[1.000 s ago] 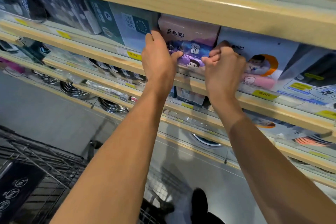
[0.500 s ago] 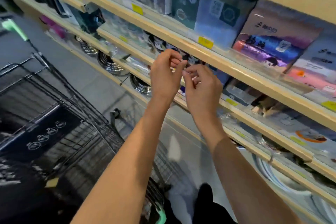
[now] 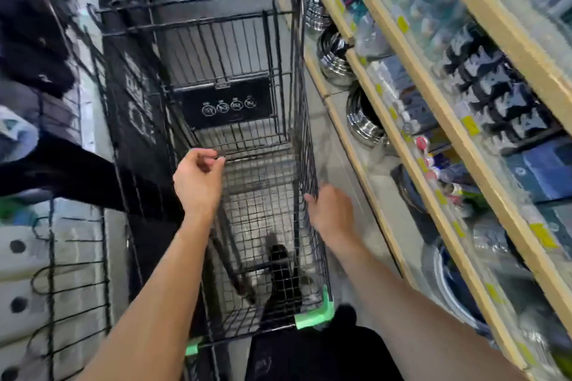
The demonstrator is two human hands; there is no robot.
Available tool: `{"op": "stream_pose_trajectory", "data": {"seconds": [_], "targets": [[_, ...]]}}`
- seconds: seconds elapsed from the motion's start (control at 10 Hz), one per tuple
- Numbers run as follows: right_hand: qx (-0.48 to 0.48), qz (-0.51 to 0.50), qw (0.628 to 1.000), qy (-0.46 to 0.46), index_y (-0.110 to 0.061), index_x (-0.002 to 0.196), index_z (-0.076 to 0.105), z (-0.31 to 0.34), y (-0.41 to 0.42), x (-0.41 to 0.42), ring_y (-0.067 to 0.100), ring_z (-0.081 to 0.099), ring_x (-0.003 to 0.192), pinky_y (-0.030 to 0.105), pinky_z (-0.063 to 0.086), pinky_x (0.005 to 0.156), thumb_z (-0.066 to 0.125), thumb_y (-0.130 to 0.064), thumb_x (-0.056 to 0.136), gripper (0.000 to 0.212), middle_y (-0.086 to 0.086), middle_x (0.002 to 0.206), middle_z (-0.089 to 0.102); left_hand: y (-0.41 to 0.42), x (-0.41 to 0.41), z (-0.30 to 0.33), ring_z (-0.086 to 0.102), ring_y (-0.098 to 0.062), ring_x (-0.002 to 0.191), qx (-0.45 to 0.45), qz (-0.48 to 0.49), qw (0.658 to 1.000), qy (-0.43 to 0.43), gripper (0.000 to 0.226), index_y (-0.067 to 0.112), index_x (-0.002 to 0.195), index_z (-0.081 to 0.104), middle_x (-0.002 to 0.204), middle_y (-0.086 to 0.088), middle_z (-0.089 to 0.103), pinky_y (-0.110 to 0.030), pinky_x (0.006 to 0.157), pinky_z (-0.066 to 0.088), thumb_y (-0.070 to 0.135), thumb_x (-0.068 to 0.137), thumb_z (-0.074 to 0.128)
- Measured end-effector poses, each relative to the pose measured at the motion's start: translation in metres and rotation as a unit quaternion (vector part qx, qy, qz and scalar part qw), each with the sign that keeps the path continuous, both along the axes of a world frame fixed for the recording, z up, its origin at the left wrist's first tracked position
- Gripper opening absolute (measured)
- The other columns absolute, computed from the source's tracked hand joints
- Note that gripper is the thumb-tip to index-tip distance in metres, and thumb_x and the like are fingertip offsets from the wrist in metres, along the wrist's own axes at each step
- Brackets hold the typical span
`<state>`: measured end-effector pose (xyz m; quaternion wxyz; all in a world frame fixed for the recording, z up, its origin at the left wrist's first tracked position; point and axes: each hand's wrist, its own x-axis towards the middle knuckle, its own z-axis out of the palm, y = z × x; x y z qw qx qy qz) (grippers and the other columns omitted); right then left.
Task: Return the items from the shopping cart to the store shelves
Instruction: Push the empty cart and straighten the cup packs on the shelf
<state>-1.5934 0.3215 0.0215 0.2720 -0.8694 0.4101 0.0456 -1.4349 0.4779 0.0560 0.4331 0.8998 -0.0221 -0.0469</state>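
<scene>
Shopping cart (image 3: 280,49) below, basket apparently empty beside store shelves (image 3: 433,108). Left hand (image 3: 198,182) loosely curled, holding nothing; right hand (image 3: 329,210) gripping cart's side rim. Between items; next, probably checking for anything left.

Both hands, left (image 3: 198,182) and right (image 3: 329,210), reach over the black wire shopping cart (image 3: 216,49) beside the shelves (image 3: 433,96).

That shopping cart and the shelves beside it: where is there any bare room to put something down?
The shopping cart basket looks empty: bare wire floor between the left hand and right hand, back to the black warning panel. The shelves on the right are crowded with steel bowls and packaged goods, with no clear gap visible.
</scene>
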Motion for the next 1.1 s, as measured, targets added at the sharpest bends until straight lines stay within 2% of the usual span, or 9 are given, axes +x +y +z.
{"op": "stream_pose_trajectory", "data": {"seconds": [0.2,0.3,0.4,0.5,0.6,0.7,0.8,1.0,1.1], "targets": [[-0.036,-0.012,0.999,0.019,-0.005,0.08,0.064,-0.01,0.014,0.016,0.02,0.067,0.079,0.038,0.059,0.069,0.061,-0.001,0.094,0.015,0.007,0.08,0.069,0.093,0.006,-0.02,0.045,-0.032,0.126,0.166,0.188,0.967,-0.048,0.052,0.016,0.136,0.047,0.141,-0.013,0.043,-0.044,0.105,0.042,0.019,0.089,0.069],[-0.042,-0.023,0.999,0.016,-0.012,0.071,0.057,-0.01,0.013,0.028,0.024,0.068,0.072,0.041,0.062,0.066,0.064,0.004,0.089,0.025,0.008,0.073,0.068,0.126,0.006,-0.026,0.042,-0.04,0.134,0.168,0.194,0.965,0.053,0.05,0.005,0.148,0.038,0.149,-0.022,0.04,-0.044,0.108,0.035,0.014,0.1,0.048],[-0.031,-0.023,0.999,0.005,-0.009,0.07,0.062,-0.011,0.005,0.045,0.026,0.067,0.064,0.043,0.062,0.064,0.065,0.006,0.088,0.024,0.008,0.067,0.066,0.135,0.004,-0.029,0.053,-0.037,0.124,0.127,0.121,0.978,0.115,0.05,0.009,0.149,0.043,0.139,-0.021,0.056,-0.042,0.104,0.04,-0.003,0.1,0.038],[-0.042,-0.009,0.999,-0.008,0.006,0.089,0.071,-0.006,-0.007,0.074,0.025,0.067,0.064,0.042,0.062,0.061,0.063,0.003,0.091,0.009,0.017,0.087,0.072,0.149,0.046,-0.065,0.056,-0.022,0.095,0.111,0.127,0.981,0.094,0.054,0.018,0.138,0.057,0.109,-0.007,0.067,-0.041,0.09,0.048,-0.005,0.091,0.043],[-0.062,-0.002,0.998,-0.009,0.008,0.102,0.07,-0.01,-0.025,0.114,0.021,0.066,0.064,0.029,0.059,0.056,0.061,0.001,0.093,0.014,0.02,0.1,0.073,0.143,0.083,-0.067,0.065,-0.031,0.092,0.177,0.117,0.971,0.112,0.036,0.018,0.116,0.066,0.101,-0.015,0.072,-0.041,0.087,0.053,0.007,0.087,0.047],[-0.075,-0.006,0.997,0.006,0.003,0.104,0.07,-0.01,-0.045,0.16,0.019,0.058,0.06,0.023,0.047,0.049,0.06,-0.002,0.096,0.015,0.013,0.082,0.07,0.121,0.122,-0.054,0.064,-0.042,0.097,0.26,0.094,0.956,0.1,0.025,0.014,0.111,0.064,0.098,-0.015,0.071,-0.045,0.086,0.051,0.005,0.092,0.051],[-0.104,-0.002,0.993,0.05,-0.001,0.11,0.069,-0.005,-0.069,0.209,0.025,0.065,0.072,0.032,0.051,0.059,0.061,-0.011,0.097,0.018,0.009,0.089,0.072,0.102,0.165,-0.052,0.063,-0.045,0.098,0.303,0.067,0.947,0.082,0.029,0.009,0.123,0.061,0.101,-0.021,0.069,-0.046,0.083,0.049,0.009,0.096,0.05],[-0.112,0.012,0.988,0.107,-0.002,0.102,0.069,-0.003,-0.121,0.315,0.024,0.056,0.072,0.031,0.044,0.061,0.059,-0.017,0.099,0.018,0.01,0.085,0.069,0.063,0.271,-0.056,0.065,-0.043,0.102,0.346,0.006,0.931,0.112,0.052,0.012,0.149,0.037,0.105,-0.022,0.071,-0.05,0.087,0.053,0.01,0.099,0.052],[-0.111,0.015,0.987,0.112,-0.001,0.11,0.066,0.008,-0.139,0.369,0.029,0.063,0.089,0.028,0.038,0.068,0.058,-0.019,0.1,0.022,0.015,0.103,0.07,0.039,0.331,-0.059,0.062,-0.046,0.107,0.37,-0.015,0.922,0.111,0.056,0.008,0.154,0.028,0.113,-0.025,0.068,-0.05,0.089,0.05,0.012,0.102,0.047]]}}
